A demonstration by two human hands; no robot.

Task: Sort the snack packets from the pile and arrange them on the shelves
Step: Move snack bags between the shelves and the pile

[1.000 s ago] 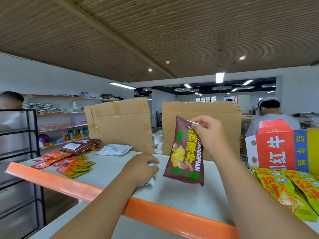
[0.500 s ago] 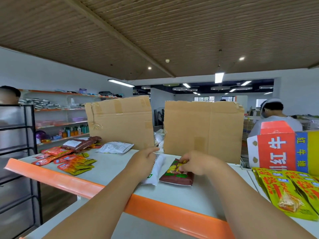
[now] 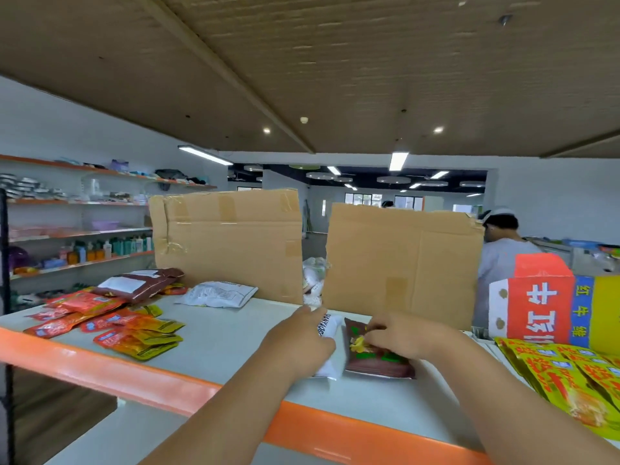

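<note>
Scene was brightly, evenly lit by ceiling strip lights (image 3: 398, 161); shadows rendered soft; wide-angle bending seen at edges; slight blur noted.

Brown packet (image 3: 375, 359): yellow and green print. White packet (image 3: 329, 327): black lettering. Shelf (image 3: 228, 337): off-white, orange front edge. Left pile (image 3: 134, 333): red and yellow. Cardboard panels (image 3: 235, 239): plain tan.
</note>
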